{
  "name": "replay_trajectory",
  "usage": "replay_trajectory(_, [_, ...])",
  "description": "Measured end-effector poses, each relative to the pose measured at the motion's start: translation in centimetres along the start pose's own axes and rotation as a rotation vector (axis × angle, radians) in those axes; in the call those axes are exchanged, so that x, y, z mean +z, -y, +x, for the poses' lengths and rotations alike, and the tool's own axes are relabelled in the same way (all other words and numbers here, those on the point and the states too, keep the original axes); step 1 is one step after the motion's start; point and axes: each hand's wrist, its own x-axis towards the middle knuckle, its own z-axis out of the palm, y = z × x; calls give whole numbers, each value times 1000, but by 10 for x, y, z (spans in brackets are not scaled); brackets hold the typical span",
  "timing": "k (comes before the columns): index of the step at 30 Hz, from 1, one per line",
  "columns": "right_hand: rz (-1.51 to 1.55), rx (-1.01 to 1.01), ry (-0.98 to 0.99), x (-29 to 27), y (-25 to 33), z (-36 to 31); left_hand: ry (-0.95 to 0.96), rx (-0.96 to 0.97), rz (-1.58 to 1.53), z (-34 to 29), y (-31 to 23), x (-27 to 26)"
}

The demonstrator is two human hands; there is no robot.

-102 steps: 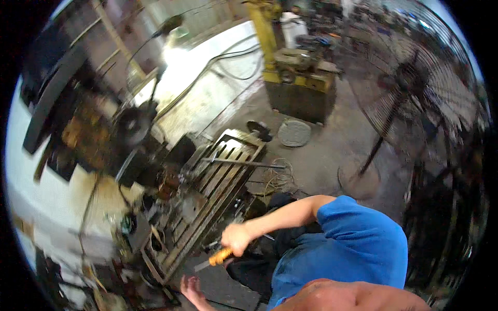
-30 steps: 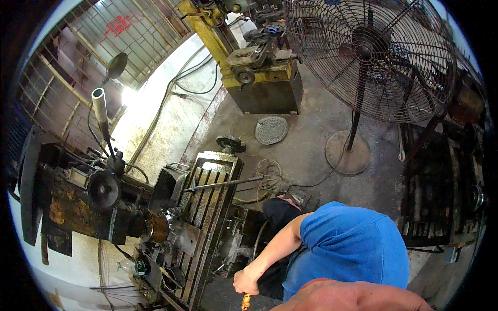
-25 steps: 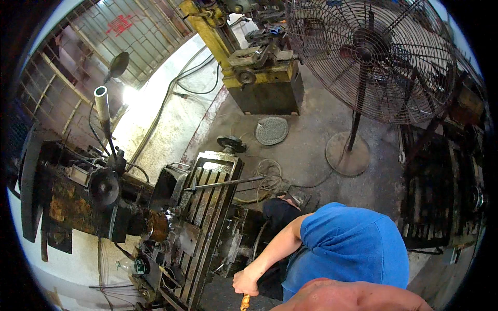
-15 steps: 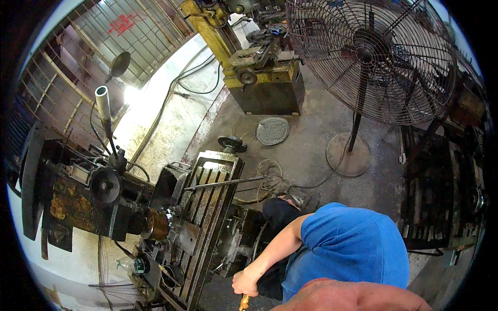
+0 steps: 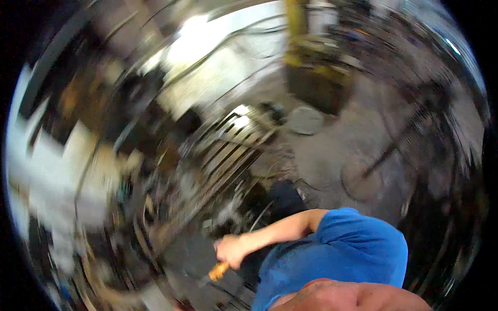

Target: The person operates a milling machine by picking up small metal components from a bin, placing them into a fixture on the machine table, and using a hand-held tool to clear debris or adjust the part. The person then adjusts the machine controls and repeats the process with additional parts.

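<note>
My right hand (image 5: 232, 251) is closed around an orange-yellow handle (image 5: 219, 271). A short greyish end, blurred, points down and left from it; the kind of tool cannot be made out. My bare forearm (image 5: 275, 233) reaches leftward from a blue short sleeve (image 5: 358, 243). The hand is just in front of the machine's slotted metal table (image 5: 233, 155), apart from it as far as the blur shows. My left hand does not appear.
Dark milling-machine parts (image 5: 140, 98) fill the left side. A yellow and dark machine (image 5: 319, 78) stands at the back. On the floor lies a round grey cover (image 5: 305, 120). The round fan base (image 5: 361, 179) stands at right. Motion smears much of the view.
The view has swung, so the slotted table and yellow machine sit farther right. My right hand appears slightly farther left, still gripping the orange-yellow handle, which now shows more fully.
</note>
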Motion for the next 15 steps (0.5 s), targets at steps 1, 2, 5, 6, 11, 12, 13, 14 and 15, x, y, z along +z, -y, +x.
replay_trajectory(1, [-31,51,111,-21,8,-8,-57,45,-27,-29,-6,-32])
replay_trajectory(2, [-24,81,77,-31,6,-15,-168,-22,-436,-36,-12,-39])
replay_trajectory(5, [-45,203,295,-20,12,-8,-578,-132,-961,-120,-43,-89])
replay_trajectory(6, [-35,111,271,-12,5,-11,-636,-92,-946,-141,-5,-120])
replay_trajectory(11, [-29,49,92,-15,25,-4,-962,-123,-826,-221,1,-147])
replay_trajectory(12, [-26,50,79,-12,29,-6,-935,-102,-791,-231,19,-159])
replay_trajectory(13, [-26,60,57,-10,37,-7,-983,-127,-790,-240,25,-167])
replay_trajectory(14, [-32,64,84,-17,20,-3,-1005,-166,-744,-242,28,-155])
replay_trajectory(15, [-42,73,108,-25,5,1,-1020,-205,-701,-243,33,-141])
